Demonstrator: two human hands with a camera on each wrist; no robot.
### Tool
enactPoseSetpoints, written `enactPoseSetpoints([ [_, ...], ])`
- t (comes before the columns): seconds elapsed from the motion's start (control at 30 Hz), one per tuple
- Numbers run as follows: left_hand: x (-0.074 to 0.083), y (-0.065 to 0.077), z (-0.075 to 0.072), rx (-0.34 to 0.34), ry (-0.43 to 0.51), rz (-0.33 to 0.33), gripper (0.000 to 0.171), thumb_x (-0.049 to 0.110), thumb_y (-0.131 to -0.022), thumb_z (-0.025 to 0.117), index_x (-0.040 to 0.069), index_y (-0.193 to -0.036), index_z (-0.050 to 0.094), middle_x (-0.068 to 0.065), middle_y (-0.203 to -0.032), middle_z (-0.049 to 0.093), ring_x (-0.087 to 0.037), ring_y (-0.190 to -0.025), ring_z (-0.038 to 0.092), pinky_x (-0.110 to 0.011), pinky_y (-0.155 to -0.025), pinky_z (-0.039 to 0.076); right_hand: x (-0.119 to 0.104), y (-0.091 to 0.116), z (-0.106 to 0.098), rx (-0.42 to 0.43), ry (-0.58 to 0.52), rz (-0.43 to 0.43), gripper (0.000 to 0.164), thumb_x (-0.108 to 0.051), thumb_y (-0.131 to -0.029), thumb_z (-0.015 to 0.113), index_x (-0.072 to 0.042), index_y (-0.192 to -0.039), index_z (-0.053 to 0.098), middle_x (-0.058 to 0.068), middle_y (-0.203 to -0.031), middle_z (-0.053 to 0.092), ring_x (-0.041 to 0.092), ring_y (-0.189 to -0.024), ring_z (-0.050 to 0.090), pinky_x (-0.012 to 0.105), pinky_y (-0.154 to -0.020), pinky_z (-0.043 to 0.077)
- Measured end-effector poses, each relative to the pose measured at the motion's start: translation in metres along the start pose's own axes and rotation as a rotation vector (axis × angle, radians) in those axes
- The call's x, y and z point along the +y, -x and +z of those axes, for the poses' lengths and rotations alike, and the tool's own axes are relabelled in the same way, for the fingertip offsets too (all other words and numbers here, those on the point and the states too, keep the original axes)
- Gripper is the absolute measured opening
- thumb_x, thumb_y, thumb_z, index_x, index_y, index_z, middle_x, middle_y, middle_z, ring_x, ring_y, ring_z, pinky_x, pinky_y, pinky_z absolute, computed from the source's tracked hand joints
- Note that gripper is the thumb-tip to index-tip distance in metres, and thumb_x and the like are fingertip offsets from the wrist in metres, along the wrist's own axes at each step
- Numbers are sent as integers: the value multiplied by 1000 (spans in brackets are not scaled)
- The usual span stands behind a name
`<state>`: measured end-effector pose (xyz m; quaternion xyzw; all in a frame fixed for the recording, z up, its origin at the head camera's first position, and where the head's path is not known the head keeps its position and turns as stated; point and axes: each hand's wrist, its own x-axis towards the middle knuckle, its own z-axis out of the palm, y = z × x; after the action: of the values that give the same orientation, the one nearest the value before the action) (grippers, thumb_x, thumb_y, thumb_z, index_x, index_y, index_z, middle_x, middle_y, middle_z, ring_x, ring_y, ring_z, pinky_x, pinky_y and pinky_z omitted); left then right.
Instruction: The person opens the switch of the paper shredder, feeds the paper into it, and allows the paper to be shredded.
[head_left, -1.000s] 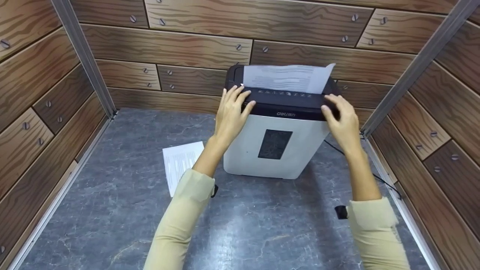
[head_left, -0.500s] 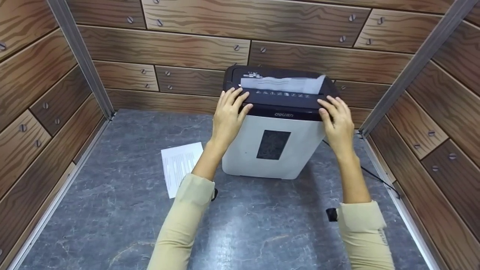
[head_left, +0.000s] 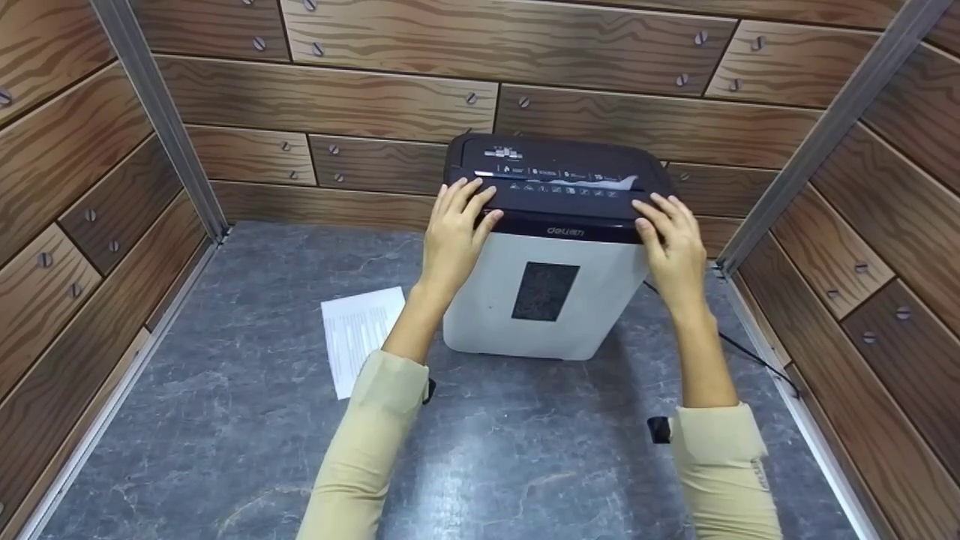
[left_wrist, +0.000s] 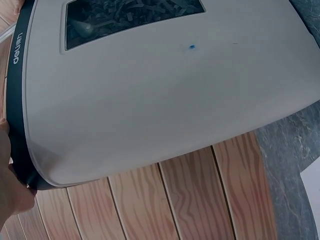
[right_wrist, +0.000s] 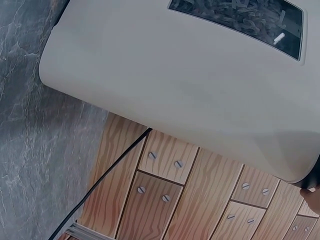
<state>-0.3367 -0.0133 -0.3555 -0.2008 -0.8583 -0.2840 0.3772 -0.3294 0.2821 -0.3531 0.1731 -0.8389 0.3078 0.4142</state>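
A white paper shredder with a dark top stands upright on the floor, its front facing me. A thin, ragged strip of paper sticks out of the slot in the top. My left hand rests on the top's left front corner, fingers over the edge and thumb near the front rim. At the opposite corner lies my right hand, fingertips on the top and thumb by the front rim. Paper shreds show behind the front window in the left wrist view.
A printed sheet lies on the grey marbled floor, left of the shredder. A black power cord runs from behind the shredder along the right side. Wood-patterned walls enclose the back and sides.
The sheet in the slot has sunk down into the shredder, from a broad page to a narrow strip. My right hand has shifted slightly left; the left hand stays at its corner.
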Motion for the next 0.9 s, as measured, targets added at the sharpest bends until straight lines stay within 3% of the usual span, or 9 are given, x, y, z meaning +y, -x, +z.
enactPoseSetpoints([
  [0.5, 0, 1, -1, -15, 3, 1, 42, 37, -94, 47, 8, -122, 60, -9, -129, 51, -23, -127, 35, -27, -110, 5, -1, 0, 0, 7, -10, -2, 25, -20, -91, 59, -9, -112, 67, 12, -123, 56, 30, -123, 40, 37, -104, 27],
  [0.7, -1, 1, 0, 5, 8, 10, 42, 37, -94, 48, 7, -120, 61, -9, -128, 52, -24, -126, 37, -32, -110, 12, -1, 0, 0, 0, -6, 4, 26, -22, -92, 58, -9, -113, 67, 11, -124, 56, 29, -123, 39, 38, -104, 28],
  [0.9, 0, 0, 0, 5, 9, 10, 42, 37, -94, 47, 7, -121, 60, -10, -128, 52, -24, -127, 36, -32, -110, 11, -1, 0, 0, 0, -4, 0, 27, -23, -92, 58, -9, -113, 67, 12, -124, 56, 29, -123, 39, 37, -104, 27],
])
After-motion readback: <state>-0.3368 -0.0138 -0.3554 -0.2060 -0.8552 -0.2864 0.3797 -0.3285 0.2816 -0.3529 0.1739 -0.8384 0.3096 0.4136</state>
